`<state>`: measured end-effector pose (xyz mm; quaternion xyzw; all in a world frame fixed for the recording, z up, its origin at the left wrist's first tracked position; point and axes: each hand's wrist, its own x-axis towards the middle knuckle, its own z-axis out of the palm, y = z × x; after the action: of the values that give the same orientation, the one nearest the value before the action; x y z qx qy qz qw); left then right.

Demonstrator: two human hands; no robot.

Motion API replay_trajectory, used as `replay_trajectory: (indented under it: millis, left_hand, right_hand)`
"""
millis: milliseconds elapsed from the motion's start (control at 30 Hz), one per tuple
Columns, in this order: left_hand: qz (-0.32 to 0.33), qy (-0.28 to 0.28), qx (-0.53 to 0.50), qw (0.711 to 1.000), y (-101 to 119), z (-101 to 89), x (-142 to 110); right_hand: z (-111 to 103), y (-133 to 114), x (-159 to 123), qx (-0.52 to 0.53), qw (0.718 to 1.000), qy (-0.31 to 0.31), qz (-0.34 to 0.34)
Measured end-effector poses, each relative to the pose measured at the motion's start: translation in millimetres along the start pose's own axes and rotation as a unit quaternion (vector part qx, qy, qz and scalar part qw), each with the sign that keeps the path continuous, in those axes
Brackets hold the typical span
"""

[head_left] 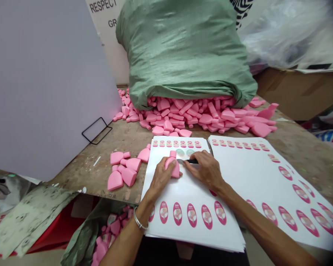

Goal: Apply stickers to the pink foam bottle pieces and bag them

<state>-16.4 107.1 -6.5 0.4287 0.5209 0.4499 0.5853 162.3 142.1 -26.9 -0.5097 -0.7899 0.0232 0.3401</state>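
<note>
As pink bottle [176,172] sits between left fingers [161,167], gripped, right fingers [204,159] pinching black tool [193,161]

Pink bottle [176,170] in left fingers [161,164] over sheet [172,192]

Soft, even light gives the green sack [188,55] a faint sheen. Left of the sack, a panel [47,81] looks greyish; below the sack, white sheets [180,190] look brightest; far right of the sack, plastic [288,33] blurs and the outer edge darkens.
</note>
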Motion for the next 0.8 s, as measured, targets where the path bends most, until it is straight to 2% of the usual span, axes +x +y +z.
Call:
replay_trajectory:
  millis: [100,200,300,400,533,800]
  left_hand:
    - [0.011,-0.004,-0.057,0.998,-1.0,-1.2,-1.4]
    - [0.0,0.01,-0.157,0.988,1.5,-0.3,-4.3]
    - [-0.021,0.014,-0.232,0.972,6.9,3.2,-8.4]
    - [-0.019,-0.001,-0.251,0.968,12.7,7.0,-12.5]
    - [-0.02,-0.01,-0.252,0.967,16.9,9.7,-16.0]
    - [-0.019,-0.003,-0.253,0.967,14.6,10.5,-14.8]
  right_hand:
    - [-12.6,-7.2,2.1,0.121,0.988,0.021,0.097]
    - [-26.3,-17.7,6.0,0.238,0.955,0.002,0.179]
    - [-33.7,-31.5,7.2,0.299,0.934,-0.043,0.189]
    - [-34.6,-44.5,5.6,0.336,0.919,-0.079,0.192]
    - [-32.0,-51.5,4.3,0.362,0.907,-0.078,0.202]
    - [-27.5,-50.9,4.1,0.352,0.909,-0.069,0.211]
